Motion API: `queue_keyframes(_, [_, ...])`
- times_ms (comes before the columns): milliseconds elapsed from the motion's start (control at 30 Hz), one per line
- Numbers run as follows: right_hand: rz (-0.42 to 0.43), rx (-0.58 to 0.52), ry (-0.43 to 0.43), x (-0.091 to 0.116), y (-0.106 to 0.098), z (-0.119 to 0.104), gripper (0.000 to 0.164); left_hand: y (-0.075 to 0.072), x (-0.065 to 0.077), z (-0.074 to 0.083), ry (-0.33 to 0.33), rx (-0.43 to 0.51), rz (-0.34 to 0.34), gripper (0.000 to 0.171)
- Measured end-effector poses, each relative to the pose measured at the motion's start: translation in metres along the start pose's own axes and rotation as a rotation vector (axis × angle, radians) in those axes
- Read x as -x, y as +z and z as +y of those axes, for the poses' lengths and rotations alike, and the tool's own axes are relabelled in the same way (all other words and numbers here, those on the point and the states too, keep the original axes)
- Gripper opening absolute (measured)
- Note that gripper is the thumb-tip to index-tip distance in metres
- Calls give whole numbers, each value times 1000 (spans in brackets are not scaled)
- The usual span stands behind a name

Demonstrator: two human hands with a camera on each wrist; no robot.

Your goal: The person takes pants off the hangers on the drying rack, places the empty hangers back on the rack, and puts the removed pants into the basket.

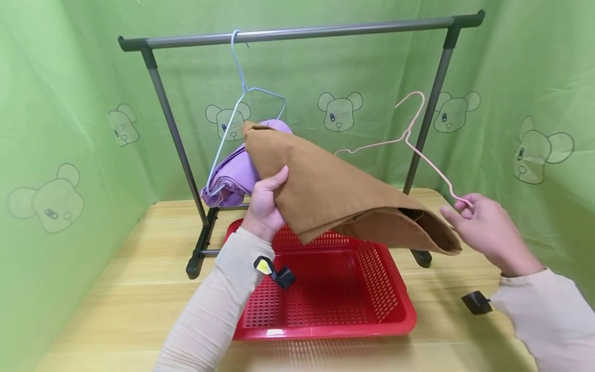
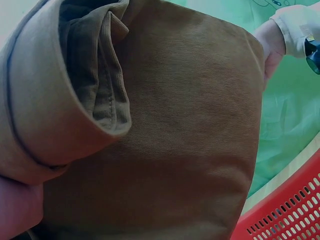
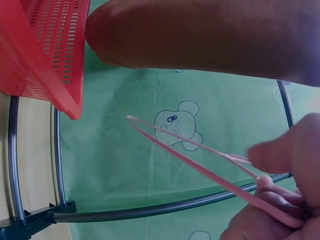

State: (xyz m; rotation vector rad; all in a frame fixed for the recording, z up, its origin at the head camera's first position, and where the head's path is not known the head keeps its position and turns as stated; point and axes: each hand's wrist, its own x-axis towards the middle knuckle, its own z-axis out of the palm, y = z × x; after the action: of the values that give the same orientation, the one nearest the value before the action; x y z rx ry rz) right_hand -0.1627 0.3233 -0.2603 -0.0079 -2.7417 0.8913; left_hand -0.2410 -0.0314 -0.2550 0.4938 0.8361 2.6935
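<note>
Brown cloth (image 1: 334,191), folded and sloping down from left to right, is in the air above a red basket (image 1: 325,330) in the middle of the scene. The left hand (image 1: 267,206) grasps it near its left part, thumb on the near face; the other fingers are hidden behind the fabric. To the right, the right hand (image 1: 488,227) pinches the lower right corner of a pink hanger (image 1: 407,135), whose hook points up and left. The cloth's open right end is close to that hand; I cannot tell whether they touch. On the far side, a metal rack (image 1: 325,33) stands on the wooden surface (image 1: 121,305). From the left of its rail, a blue hanger (image 1: 245,91) carries a purple garment (image 1: 234,173), partly covered by the brown fabric in the head view.
</note>
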Motion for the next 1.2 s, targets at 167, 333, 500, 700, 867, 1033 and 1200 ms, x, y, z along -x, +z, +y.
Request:
queue_keyframes(167, [88, -81, 8, 1, 0, -1, 45, 0, 0, -2, -6, -5, 3, 28])
queue_keyframes(333, [174, -143, 25, 0, 0, -2, 43, -2, 1, -3, -19, -13, -4, 28])
queue_keyframes(500, [212, -160, 35, -1, -1, -4, 39, -1, 1, -3, -22, -23, -19, 27])
queue_keyframes(700, [238, -154, 42, -2, 0, -5, 38, -2, 2, -3, -28, -25, -27, 27])
queue_keyframes(867, [248, -143, 45, -2, 0, -6, 38, -1, 2, -4, -25, -21, -39, 25])
queue_keyframes(1033, [229, -153, 48, -3, 0, -6, 38, -2, 2, -5, -27, -21, -39, 25])
queue_keyframes(1200, [235, -162, 44, -3, -1, -8, 37, -2, 3, -5, -39, -21, -35, 26])
